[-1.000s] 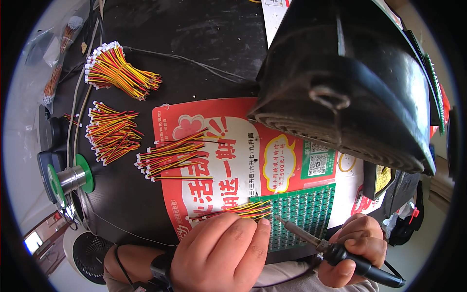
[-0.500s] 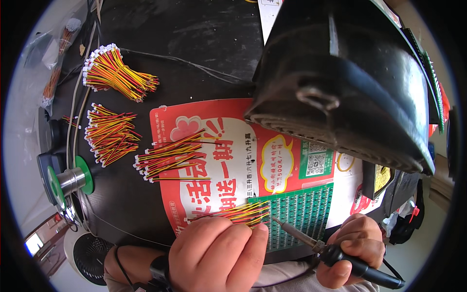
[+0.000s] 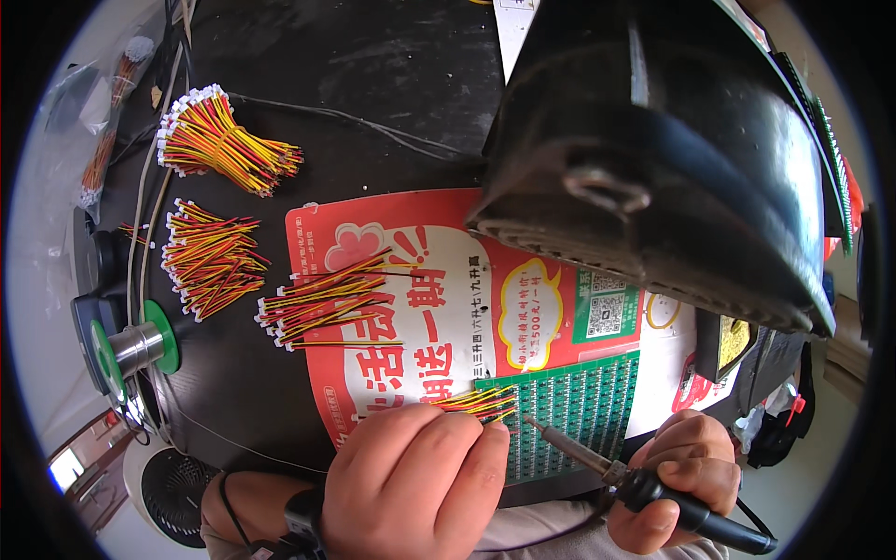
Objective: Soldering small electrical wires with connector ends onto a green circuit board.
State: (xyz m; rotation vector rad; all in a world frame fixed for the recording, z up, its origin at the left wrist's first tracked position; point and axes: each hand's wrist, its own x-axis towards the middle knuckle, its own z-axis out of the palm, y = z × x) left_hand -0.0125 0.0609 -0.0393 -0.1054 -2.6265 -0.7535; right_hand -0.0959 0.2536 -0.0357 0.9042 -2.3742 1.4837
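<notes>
My right hand (image 3: 679, 485) grips the black handle of a soldering iron (image 3: 644, 490). Its metal tip points left, just over the green circuit board (image 3: 579, 411). My left hand (image 3: 415, 485) is closed at the board's left edge, its fingertips pinched at the end of a wire lead. What lies under its palm is hidden. Just above these fingers, a row of red, yellow and black wire leads (image 3: 481, 401) reaches onto the board's left side. A small gap separates the iron's tip from the left fingertips.
A loose pile of wire leads (image 3: 331, 303) lies on the red printed sheet (image 3: 313, 233). Farther left are another pile (image 3: 213, 261), a banded bundle (image 3: 224, 140) and a solder spool (image 3: 138, 348). A large black hood (image 3: 653, 168) overhangs the right side, near a yellow tip cleaner (image 3: 734, 343).
My left hand has shifted slightly and covers more of the wire row by the board. My right hand and the soldering iron have hardly moved.
</notes>
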